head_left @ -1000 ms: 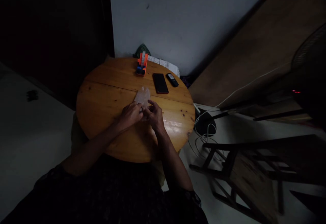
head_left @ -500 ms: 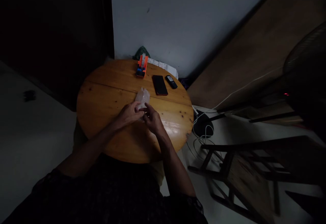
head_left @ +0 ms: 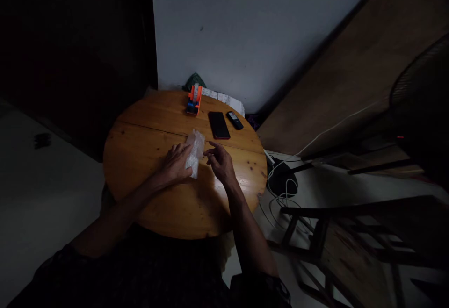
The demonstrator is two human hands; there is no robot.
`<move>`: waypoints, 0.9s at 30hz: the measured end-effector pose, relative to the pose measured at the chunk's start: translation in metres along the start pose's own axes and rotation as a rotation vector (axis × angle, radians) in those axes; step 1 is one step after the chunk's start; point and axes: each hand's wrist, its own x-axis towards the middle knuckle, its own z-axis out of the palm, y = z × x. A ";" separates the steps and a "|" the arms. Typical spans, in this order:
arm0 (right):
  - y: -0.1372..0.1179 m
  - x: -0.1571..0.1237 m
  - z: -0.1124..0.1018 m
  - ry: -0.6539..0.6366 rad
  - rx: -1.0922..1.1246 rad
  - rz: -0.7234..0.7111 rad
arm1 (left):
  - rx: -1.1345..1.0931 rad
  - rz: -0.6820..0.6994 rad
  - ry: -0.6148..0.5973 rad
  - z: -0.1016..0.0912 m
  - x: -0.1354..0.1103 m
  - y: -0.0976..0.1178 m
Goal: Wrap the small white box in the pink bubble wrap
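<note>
Dim throughout, with a pale wall [head_left: 263, 27] behind the round wooden desk [head_left: 140, 158]. Nearly black at the left, along a dark panel [head_left: 77, 41]. Bounded at the right by brown boarding [head_left: 333, 83]. Furnished below with a wooden chair [head_left: 351, 261], on a pale floor [head_left: 42, 205] strewn with white cable [head_left: 286, 189]. Glossy with reflected light toward the desk's right side.

glossy wooden table [head_left: 140, 154], crinkled translucent plastic wrap [head_left: 197, 148], smooth matt wall [head_left: 245, 27]
</note>
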 end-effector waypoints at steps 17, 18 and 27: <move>0.014 0.036 -0.002 -0.171 -0.511 -0.288 | -0.295 0.091 -0.157 0.007 0.009 -0.016; 0.014 0.037 0.000 -0.206 -0.579 -0.296 | -0.281 0.106 -0.147 0.007 0.008 -0.016; 0.034 0.039 0.001 -0.150 -0.412 -0.216 | -0.130 0.197 -0.107 0.011 0.002 -0.015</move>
